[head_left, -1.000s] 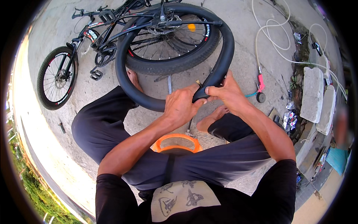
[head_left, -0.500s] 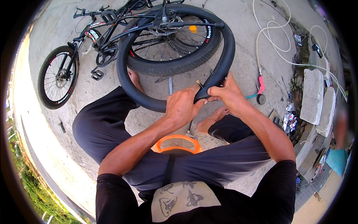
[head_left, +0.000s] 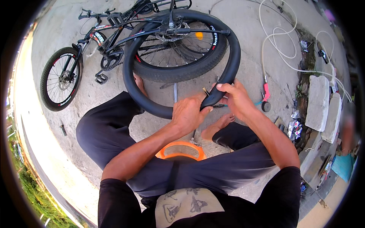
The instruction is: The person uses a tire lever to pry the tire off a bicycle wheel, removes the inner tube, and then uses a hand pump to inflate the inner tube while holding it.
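Note:
A puffed-up black inner tube (head_left: pixel 147 105) makes a wide ring in front of me and passes around the frame and rear wheel of a bicycle lying on its side. My left hand (head_left: pixel 189 113) is closed around its near part. Just to the right, my right hand (head_left: pixel 236 97) grips the tube too, with the thumb laid along the top. Between the hands a brass valve stem (head_left: pixel 205 91) sticks up from the rubber. The bicycle's rear wheel (head_left: pixel 178 74) keeps its knobby tyre and lies within the ring.
The bicycle's front wheel (head_left: pixel 62 79) rests at the left. A red air inflator (head_left: pixel 266 91) with a gauge and pale hose (head_left: pixel 277 33) lies on the concrete at the right, near stone blocks (head_left: pixel 318 102). Between my legs is an orange stool (head_left: pixel 181 144). A silver tool (head_left: pixel 175 92) lies ahead.
Both hands keep their hold on the inner tube. My right thumb has shifted slightly up along it, and the whole scene sits a little lower in view.

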`<action>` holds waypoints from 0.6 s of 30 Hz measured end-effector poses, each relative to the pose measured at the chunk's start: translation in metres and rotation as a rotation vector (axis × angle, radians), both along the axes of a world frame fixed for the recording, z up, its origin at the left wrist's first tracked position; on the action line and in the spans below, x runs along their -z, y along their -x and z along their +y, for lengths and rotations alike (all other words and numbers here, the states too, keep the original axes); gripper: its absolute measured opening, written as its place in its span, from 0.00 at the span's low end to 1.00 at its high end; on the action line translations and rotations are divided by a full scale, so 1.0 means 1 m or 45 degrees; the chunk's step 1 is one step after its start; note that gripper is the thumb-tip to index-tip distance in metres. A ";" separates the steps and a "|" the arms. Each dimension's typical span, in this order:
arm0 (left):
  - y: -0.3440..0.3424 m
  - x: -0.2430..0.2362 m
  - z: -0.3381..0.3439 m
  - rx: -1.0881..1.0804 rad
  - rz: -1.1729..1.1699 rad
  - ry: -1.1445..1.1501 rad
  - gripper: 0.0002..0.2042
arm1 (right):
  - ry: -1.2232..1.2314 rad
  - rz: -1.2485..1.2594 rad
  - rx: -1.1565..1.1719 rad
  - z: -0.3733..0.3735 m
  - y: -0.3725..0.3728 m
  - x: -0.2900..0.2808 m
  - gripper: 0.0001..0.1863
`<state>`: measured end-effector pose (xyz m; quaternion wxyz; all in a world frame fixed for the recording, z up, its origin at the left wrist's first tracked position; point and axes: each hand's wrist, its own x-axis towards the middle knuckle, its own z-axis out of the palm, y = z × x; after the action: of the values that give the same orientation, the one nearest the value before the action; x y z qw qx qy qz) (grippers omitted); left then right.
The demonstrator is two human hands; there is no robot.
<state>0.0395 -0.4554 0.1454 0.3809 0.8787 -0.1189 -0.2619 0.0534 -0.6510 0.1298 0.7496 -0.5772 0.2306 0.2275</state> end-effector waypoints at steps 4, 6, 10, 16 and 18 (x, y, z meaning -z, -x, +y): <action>0.010 0.005 -0.002 0.039 -0.076 0.023 0.12 | -0.024 0.024 0.247 0.000 -0.012 -0.006 0.21; 0.015 0.010 -0.003 0.069 -0.102 0.026 0.12 | -0.028 0.034 0.346 -0.004 -0.017 0.002 0.18; 0.014 0.005 -0.002 0.106 -0.077 0.016 0.12 | -0.056 0.084 0.322 -0.004 -0.022 0.008 0.17; 0.020 0.010 0.000 0.142 -0.126 0.071 0.14 | -0.131 0.144 0.476 0.006 -0.022 -0.006 0.16; 0.019 0.008 0.000 0.210 -0.135 0.118 0.16 | -0.162 0.148 0.458 -0.001 -0.019 0.000 0.16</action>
<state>0.0203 -0.4554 0.1374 0.3916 0.8600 -0.2226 -0.2397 0.0729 -0.6520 0.1302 0.7985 -0.4641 0.3581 0.1372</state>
